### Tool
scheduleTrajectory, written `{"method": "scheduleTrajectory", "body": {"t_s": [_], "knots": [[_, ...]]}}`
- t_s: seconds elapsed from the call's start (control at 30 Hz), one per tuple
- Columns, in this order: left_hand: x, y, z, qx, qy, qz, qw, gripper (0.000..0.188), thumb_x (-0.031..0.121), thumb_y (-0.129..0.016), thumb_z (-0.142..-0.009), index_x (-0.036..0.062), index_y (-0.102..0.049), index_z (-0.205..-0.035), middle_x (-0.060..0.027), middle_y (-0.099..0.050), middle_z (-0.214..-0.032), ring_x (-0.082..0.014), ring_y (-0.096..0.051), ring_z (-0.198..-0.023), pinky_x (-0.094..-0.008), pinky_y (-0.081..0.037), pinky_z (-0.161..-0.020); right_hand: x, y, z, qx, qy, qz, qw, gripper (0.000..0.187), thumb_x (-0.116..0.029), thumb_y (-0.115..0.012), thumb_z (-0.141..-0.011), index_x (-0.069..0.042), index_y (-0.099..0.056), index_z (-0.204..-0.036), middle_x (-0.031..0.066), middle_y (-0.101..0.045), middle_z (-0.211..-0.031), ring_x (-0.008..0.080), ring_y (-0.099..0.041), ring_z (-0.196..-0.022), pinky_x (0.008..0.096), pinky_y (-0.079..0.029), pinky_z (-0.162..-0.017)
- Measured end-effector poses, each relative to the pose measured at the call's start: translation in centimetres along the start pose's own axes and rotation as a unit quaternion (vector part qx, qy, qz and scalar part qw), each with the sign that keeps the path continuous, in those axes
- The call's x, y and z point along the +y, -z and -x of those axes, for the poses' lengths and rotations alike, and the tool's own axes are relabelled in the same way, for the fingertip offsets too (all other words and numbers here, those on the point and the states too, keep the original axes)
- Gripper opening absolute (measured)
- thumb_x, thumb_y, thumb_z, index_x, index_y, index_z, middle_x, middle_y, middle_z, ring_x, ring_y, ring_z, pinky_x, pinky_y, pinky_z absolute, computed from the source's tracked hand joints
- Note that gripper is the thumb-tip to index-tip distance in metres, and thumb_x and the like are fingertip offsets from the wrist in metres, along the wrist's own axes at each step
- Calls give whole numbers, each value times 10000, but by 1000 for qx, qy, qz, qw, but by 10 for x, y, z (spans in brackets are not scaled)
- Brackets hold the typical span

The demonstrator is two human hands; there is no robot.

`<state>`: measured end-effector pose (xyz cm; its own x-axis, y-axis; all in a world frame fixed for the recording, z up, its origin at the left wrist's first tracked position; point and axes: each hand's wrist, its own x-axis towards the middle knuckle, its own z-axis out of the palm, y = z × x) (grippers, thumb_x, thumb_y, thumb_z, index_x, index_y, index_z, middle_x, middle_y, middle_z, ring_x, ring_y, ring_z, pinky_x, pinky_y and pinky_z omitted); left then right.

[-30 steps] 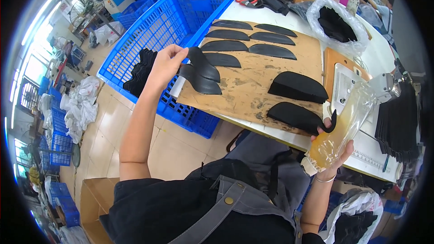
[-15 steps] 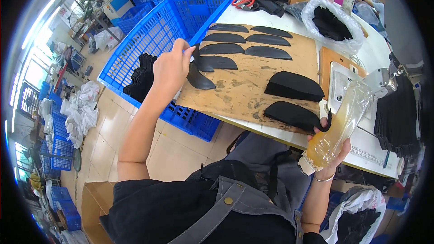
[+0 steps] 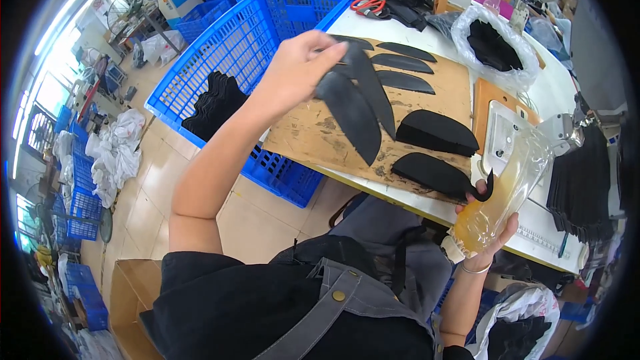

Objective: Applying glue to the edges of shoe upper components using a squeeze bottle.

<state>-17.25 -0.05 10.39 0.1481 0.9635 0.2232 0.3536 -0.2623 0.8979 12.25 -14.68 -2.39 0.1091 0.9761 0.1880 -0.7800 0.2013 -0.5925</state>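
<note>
My left hand (image 3: 299, 70) is raised over the left side of a brown board (image 3: 300, 137), its fingers pinching black curved pieces, slightly blurred. At least two hang from it: a broad black piece (image 3: 353, 117) and a narrower black piece (image 3: 371, 87). In my right hand (image 3: 497, 237), at the board's right edge, is a clear plastic bottle (image 3: 493, 203) with yellowish liquid and a crusted mouth. Its fingertips also touch the curled end of a soft black piece (image 3: 433, 173), which lies below a thick black stack (image 3: 437, 132). Flat black pieces (image 3: 405, 81) lie farther back.
A blue crate (image 3: 200, 60) with wavy black pieces (image 3: 215, 103) stands left of the white table (image 3: 350, 23). Red-handled scissors (image 3: 368, 5) and a plastic bag (image 3: 527, 73) of black material lie behind. A white metal plate (image 3: 500, 135) sits right, near hanging black strips (image 3: 580, 183).
My left hand has moved right and slightly up, lifting black pieces off the board's left column. My right hand keeps the bottle in nearly the same place.
</note>
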Motion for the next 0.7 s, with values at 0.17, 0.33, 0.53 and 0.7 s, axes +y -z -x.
{"method": "scheduleTrajectory", "body": {"t_s": [0.17,0.33,0.53,0.7], "knots": [[-93,41,13,33,114,-147,982,279,275,-581,-861,-2,-576,-883,-63,-586,-575,-122,-559,-537,-296,-415,-497,-2,-2,-2,-5,5,22,1000,736,-523,-534,-799,-20,-311,-1287,108,-429,-1050,248,-610,-931,425,-544,-773],[-144,48,25,72,71,-248,964,224,243,-576,-852,19,-566,-861,-119,-565,-548,-201,-560,-500,-333,-421,-516,3,-3,-5,4,-5,12,1000,734,-519,-535,-801,-17,-307,-1286,109,-425,-1051,248,-617,-914,421,-546,-771],[-156,51,20,121,-139,-291,939,122,138,-573,-821,61,-610,-908,-104,-595,-776,-286,-584,-735,-353,-456,-669,5,-4,-4,-14,-6,13,1000,728,-506,-531,-811,-17,-294,-1294,110,-422,-1055,255,-615,-929,426,-544,-778],[-159,60,17,38,-132,-323,936,131,100,-571,-831,28,-638,-918,-96,-607,-886,-209,-586,-769,-291,-460,-623,6,-6,-4,-1,-1,13,1000,721,-500,-527,-817,-14,-288,-1294,111,-422,-1054,260,-616,-928,431,-546,-774]]}}
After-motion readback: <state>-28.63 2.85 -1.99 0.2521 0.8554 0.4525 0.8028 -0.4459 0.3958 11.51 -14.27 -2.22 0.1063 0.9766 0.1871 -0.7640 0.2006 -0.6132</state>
